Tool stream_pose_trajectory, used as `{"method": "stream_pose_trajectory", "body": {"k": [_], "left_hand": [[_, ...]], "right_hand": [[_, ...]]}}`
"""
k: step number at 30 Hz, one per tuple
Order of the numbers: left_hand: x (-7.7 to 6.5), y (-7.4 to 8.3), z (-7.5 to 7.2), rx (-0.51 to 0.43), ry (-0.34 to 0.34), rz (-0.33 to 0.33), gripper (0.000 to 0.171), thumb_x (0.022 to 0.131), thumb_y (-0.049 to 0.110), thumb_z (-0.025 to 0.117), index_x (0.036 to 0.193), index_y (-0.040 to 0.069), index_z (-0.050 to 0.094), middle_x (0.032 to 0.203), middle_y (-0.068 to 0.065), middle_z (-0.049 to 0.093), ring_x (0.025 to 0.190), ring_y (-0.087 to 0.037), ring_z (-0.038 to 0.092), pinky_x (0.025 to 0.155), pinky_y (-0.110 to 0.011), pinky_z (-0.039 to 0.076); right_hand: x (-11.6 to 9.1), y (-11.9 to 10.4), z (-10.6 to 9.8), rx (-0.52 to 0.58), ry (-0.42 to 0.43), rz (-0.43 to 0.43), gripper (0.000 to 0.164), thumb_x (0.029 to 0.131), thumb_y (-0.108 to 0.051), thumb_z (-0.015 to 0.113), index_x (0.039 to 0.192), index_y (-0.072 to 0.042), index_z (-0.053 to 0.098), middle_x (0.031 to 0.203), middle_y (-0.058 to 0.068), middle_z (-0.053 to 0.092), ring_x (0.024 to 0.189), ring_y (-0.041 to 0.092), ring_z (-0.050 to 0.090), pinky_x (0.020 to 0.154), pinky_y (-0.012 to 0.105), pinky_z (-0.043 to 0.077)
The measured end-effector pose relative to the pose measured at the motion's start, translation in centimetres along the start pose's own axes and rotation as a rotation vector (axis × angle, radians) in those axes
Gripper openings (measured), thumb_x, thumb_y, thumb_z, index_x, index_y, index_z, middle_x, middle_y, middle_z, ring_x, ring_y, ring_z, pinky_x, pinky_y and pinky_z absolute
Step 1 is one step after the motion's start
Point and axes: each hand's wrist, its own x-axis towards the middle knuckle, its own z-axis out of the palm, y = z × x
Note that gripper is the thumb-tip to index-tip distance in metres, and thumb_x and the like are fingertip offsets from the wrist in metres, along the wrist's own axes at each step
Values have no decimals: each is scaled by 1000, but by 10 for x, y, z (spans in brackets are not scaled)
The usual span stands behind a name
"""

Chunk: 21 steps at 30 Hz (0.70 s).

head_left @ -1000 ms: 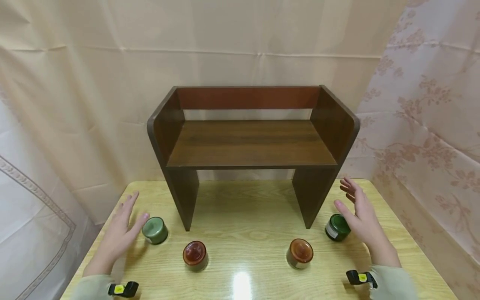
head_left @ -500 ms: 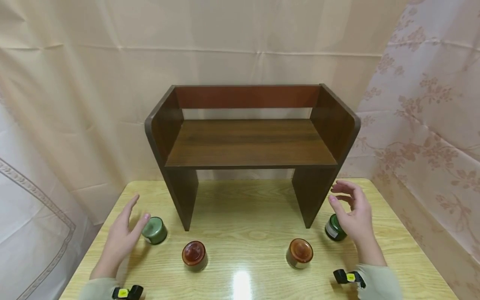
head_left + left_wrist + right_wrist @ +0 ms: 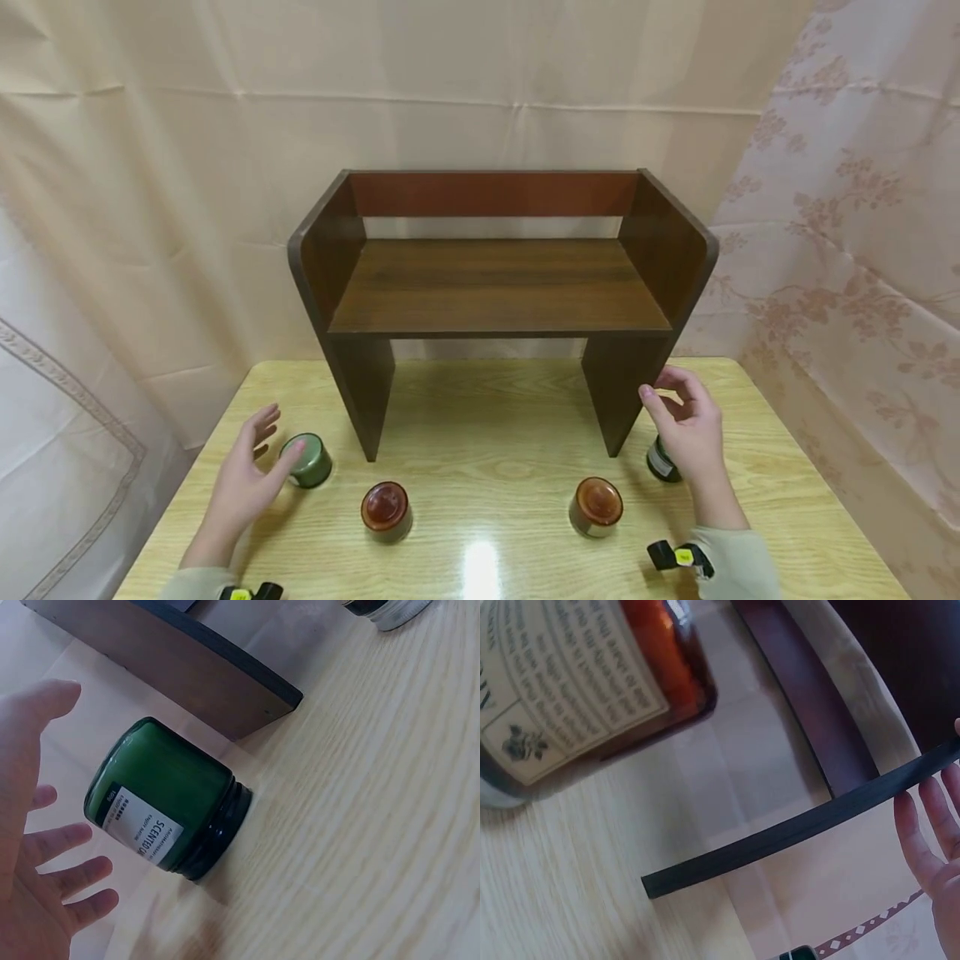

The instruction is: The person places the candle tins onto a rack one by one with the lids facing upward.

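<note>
Standing lid-down on the surface [image 3: 360, 847], the green scented-candle jar [image 3: 169, 776] is just right of my widely parted, empty left fingers [image 3: 82, 875].

Around the dark-brown boxy wooden shelf [image 3: 495, 287], I see round green glass jars [image 3: 316, 463] [image 3: 660, 463] at eight and four o'clock, and round amber glass jars [image 3: 387, 511] [image 3: 597, 507] at seven and five.
</note>
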Motion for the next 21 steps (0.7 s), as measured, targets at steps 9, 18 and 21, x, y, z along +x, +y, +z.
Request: {"method": "stream_pose_trajectory", "body": {"k": [9, 18, 21], "left_hand": [[-3, -2, 2, -46, 32, -11, 71, 97, 22, 71, 155, 10, 32, 150, -17, 45, 129, -40, 50, 94, -6, 38], [-7, -10, 8, -43, 14, 24, 72, 94, 18, 75, 154, 13, 35, 149, -16, 46, 126, -16, 53, 96, -9, 41], [-8, -13, 10, -46, -10, 30, 73, 92, 17, 76, 154, 13, 35, 149, -17, 47, 125, -25, 54, 95, -8, 40]], "right_hand": [[2, -1, -1, -5, 45, 59, 29, 87, 10, 72, 113, 13, 59, 97, 7, 63, 93, 12, 63, 79, 17, 56], [1, -2, -2, -2, 34, 84, 28, 87, 11, 71, 112, 12, 59, 99, 8, 64, 94, 12, 63, 80, 17, 56], [1, -1, -2, 9, 29, 87, 28, 87, 12, 71, 112, 13, 58, 98, 8, 64, 94, 12, 63, 80, 18, 56]]}}
